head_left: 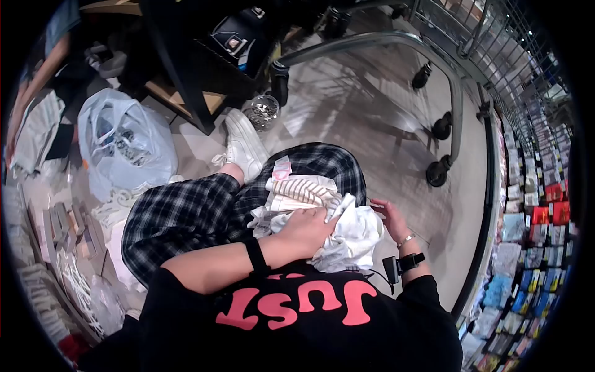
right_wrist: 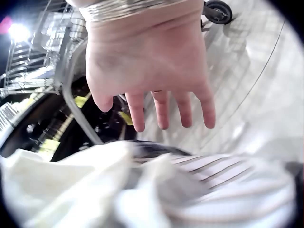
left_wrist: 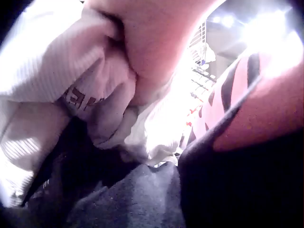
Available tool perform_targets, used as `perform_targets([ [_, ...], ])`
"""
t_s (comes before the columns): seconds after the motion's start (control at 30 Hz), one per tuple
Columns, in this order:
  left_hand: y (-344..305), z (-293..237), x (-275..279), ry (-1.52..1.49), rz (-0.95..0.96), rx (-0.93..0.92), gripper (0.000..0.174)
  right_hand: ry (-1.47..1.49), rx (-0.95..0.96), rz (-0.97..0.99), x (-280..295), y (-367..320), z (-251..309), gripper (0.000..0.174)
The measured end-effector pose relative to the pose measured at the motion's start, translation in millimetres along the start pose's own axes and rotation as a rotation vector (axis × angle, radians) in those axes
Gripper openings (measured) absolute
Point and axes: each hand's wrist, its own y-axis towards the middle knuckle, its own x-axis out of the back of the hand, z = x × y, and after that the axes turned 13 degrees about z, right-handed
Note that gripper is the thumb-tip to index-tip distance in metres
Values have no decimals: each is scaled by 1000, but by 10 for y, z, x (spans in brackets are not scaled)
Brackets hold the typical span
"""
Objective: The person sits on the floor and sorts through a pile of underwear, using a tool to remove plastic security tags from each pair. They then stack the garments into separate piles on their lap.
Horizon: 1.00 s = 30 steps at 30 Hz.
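Observation:
A bundle of small garments lies on the lap over dark plaid trousers. My left hand (head_left: 304, 232) grips a crumpled white garment (head_left: 356, 239), its fingertips sunk in the folds. Beside it a striped garment (head_left: 310, 192) rests on the knee, a pink-and-white tag (head_left: 282, 168) at its far edge. In the left wrist view, ribbed pale cloth (left_wrist: 52, 57) bunches against the hand, and dark letters show on one fold. My right hand (head_left: 390, 220) is off to the right of the bundle, holding nothing. Its fingers (right_wrist: 162, 111) are spread and nearly straight in the right wrist view.
A white plastic bag (head_left: 127, 146) stands on the floor at left. Near the shoe is a clear tub (head_left: 263, 113) of small pieces. A wheeled metal cart (head_left: 372, 40) stands ahead, with racks of packaged goods (head_left: 539, 248) along the right.

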Motion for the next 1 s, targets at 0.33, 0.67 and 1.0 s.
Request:
perform_targets([
  [0.33, 114, 278, 104, -534, -118, -36, 59, -200, 125, -158, -1046, 21, 633, 40],
  [0.67, 76, 535, 284, -1075, -156, 110, 74, -1328, 426, -421, -622, 456, 800, 37],
  [1.0, -98, 300, 413, -429, -260, 86, 43, -1308, 628, -330, -1028, 45, 1509, 36],
])
